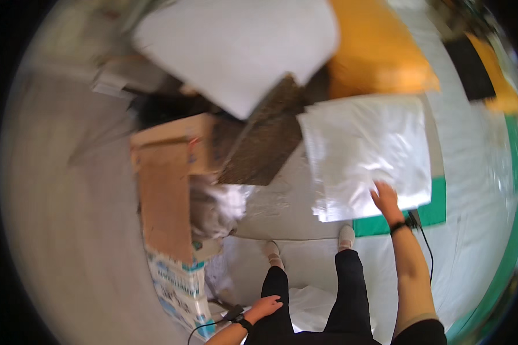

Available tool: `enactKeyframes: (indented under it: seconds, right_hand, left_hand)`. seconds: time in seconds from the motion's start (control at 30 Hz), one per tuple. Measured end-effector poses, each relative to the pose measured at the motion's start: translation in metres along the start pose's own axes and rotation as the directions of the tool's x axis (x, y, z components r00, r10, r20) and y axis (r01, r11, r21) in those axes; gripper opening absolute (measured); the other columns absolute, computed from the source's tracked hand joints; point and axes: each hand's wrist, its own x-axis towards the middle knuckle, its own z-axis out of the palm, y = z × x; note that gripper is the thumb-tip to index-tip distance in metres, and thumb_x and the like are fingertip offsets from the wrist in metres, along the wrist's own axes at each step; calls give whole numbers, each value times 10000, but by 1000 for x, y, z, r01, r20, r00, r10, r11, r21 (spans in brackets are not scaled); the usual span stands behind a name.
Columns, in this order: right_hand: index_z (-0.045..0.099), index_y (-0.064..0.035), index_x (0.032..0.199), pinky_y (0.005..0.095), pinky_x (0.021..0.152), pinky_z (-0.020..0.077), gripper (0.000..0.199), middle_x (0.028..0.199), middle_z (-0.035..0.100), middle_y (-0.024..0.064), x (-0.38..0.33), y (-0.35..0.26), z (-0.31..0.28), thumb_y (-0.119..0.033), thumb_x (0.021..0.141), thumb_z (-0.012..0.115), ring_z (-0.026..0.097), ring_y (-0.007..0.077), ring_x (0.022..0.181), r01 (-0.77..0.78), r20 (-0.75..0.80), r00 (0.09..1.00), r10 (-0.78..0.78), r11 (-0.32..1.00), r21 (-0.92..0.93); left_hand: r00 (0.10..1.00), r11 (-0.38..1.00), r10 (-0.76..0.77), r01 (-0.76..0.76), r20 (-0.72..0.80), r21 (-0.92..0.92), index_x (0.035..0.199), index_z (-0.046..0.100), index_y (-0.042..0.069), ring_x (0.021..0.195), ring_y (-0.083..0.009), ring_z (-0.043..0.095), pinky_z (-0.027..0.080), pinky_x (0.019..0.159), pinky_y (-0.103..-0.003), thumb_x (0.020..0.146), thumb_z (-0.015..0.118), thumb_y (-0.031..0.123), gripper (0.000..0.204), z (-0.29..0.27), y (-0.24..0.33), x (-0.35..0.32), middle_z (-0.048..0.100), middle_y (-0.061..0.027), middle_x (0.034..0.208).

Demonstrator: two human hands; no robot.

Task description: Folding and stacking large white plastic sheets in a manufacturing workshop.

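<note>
A stack of shiny white plastic sheets or bags (365, 149) lies in front of me, to the right. My right hand (385, 198) is at the near part of the stack, its fingers apart and holding nothing that shows; I cannot tell whether it presses on the plastic. Low in the picture, my left hand (265, 306) is at my left thigh with fingers stretched out and nothing in them. Both wrists wear a dark band with a cable.
An open cardboard box (166, 201) stands at left, above plastic-wrapped white and teal packs (178, 287). A brown board (265, 138) leans near a large white panel (242, 46). Beyond the stack sits an orange-yellow bundle (380, 52). Green sheeting (437, 201) shows beside the stack.
</note>
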Motion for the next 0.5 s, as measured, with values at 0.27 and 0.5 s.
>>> enactKeyframes:
  seconds: [0.27, 0.5]
  right_hand:
    - [625, -57, 938, 508, 714, 467, 313, 819, 640, 214, -248, 123, 14, -342, 865, 518, 602, 435, 797, 376, 854, 389, -345, 906, 195]
    - [613, 11, 892, 481, 733, 473, 361, 876, 640, 232, -257, 40, -58, -309, 895, 444, 592, 422, 865, 326, 905, 424, 17, 930, -170]
  left_hand:
    - [759, 757, -474, 92, -446, -647, 950, 623, 53, 924, -347, 618, 493, 782, -453, 867, 494, 370, 352, 130, -50, -118, 669, -143, 932]
    - [897, 603, -411, 136, -160, -786, 906, 691, 74, 866, -331, 643, 524, 733, -442, 787, 607, 189, 186, 369, -36, -126, 672, -150, 910]
